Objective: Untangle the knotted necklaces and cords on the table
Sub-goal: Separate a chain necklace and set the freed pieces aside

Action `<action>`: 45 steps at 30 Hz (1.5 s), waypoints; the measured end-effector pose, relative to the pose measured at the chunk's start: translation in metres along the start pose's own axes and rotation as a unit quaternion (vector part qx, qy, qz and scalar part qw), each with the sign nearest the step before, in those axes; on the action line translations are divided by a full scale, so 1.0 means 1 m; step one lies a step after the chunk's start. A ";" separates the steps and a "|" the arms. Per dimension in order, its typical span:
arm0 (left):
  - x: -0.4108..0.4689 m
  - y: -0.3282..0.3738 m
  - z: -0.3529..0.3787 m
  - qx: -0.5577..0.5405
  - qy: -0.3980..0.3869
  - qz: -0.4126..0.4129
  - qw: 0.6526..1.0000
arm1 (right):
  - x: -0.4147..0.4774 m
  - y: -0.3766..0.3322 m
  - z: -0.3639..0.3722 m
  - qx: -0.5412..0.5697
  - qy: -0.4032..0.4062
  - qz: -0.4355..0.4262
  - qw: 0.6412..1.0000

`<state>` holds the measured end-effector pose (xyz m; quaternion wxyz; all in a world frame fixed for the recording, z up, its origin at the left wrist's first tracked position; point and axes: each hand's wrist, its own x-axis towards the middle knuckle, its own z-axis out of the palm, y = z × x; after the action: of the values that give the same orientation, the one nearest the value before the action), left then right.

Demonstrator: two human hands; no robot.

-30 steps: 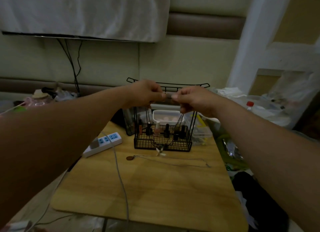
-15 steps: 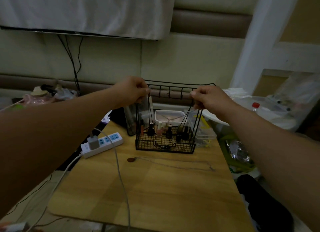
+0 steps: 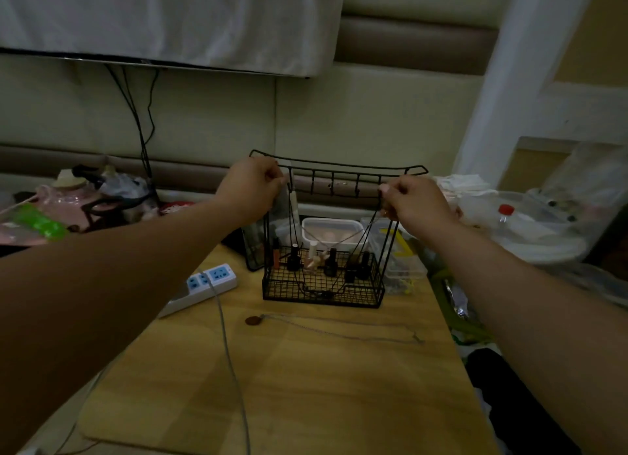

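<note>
Both hands are raised over the far end of the tabletop (image 3: 306,386) and held well apart, which looks meant to open the tangle out. The left hand (image 3: 253,186) and the right hand (image 3: 413,203) each have their fingers (image 3: 277,179) curled tight, pinching one end of the dark cord (image 3: 360,242). Below the fingers the cord drops in slanting strands that meet in a low bunch between the two hands, in front of the wire rack (image 3: 323,298). In this dim light I cannot tell whether that bunch is a knot or only slack, nor whether a paler chain crosses the strands. Holding the ends high lets the weight of the cord pull the loops clear. Nearer than the fingers, and well below them, a pendant necklace (image 3: 252,320) lies stretched out flat on the wood, touched by neither hand. Under the left forearm sit a power strip (image 3: 204,284) and a grey cable (image 3: 227,346). Beyond the fingers are small bottles (image 3: 294,255) inside the rack, a padded wall and a hanging white cloth (image 3: 170,16).
</note>
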<state>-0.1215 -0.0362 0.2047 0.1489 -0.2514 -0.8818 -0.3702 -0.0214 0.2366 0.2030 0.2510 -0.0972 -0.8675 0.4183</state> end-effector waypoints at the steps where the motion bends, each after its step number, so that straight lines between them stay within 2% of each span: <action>1: 0.000 -0.003 0.004 0.007 0.002 0.001 1.000 | -0.001 0.002 0.002 -0.007 0.009 -0.002 1.000; 4: -0.004 -0.011 0.014 0.034 -0.007 0.009 0.999 | -0.003 0.014 0.008 -0.037 0.033 -0.014 0.999; 8: -0.009 -0.021 0.025 0.052 -0.014 0.017 0.998 | -0.011 0.032 0.016 -0.077 0.012 -0.028 0.997; 21: -0.025 -0.030 0.043 0.034 0.048 -0.003 0.998 | -0.023 0.046 0.038 -0.094 -0.010 -0.045 0.995; 28: -0.072 -0.019 0.061 -0.017 0.061 -0.011 0.998 | -0.056 0.059 0.044 -0.063 0.027 0.023 0.997; 30: -0.098 -0.013 0.078 0.005 0.015 0.012 1.000 | -0.081 0.072 0.050 -0.110 -0.030 0.018 0.993; 32: -0.122 -0.008 0.100 0.038 -0.082 0.045 0.995 | -0.109 0.088 0.059 -0.193 -0.135 0.002 0.972; 34: -0.139 -0.002 0.124 0.091 -0.200 0.077 0.972 | -0.133 0.102 0.068 -0.285 -0.207 -0.014 0.936; 36: -0.148 0.004 0.146 0.146 -0.276 0.103 0.945 | -0.146 0.108 0.072 -0.330 -0.224 -0.024 0.916; 39: -0.158 0.015 0.167 0.205 -0.298 0.107 0.926 | -0.156 0.105 0.072 -0.353 -0.242 -0.022 0.903; 42: -0.170 0.024 0.176 0.217 -0.290 0.098 0.927 | -0.169 0.102 0.075 -0.378 -0.263 -0.039 0.887; 45: -0.178 0.027 0.174 0.191 -0.284 0.069 0.937 | -0.175 0.099 0.069 -0.344 -0.269 -0.029 0.899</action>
<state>0.0280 0.0468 0.0219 -0.0375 -0.3736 -0.9218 -0.0963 0.0885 0.1864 0.0280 -0.0293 -0.0358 -0.9943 0.0961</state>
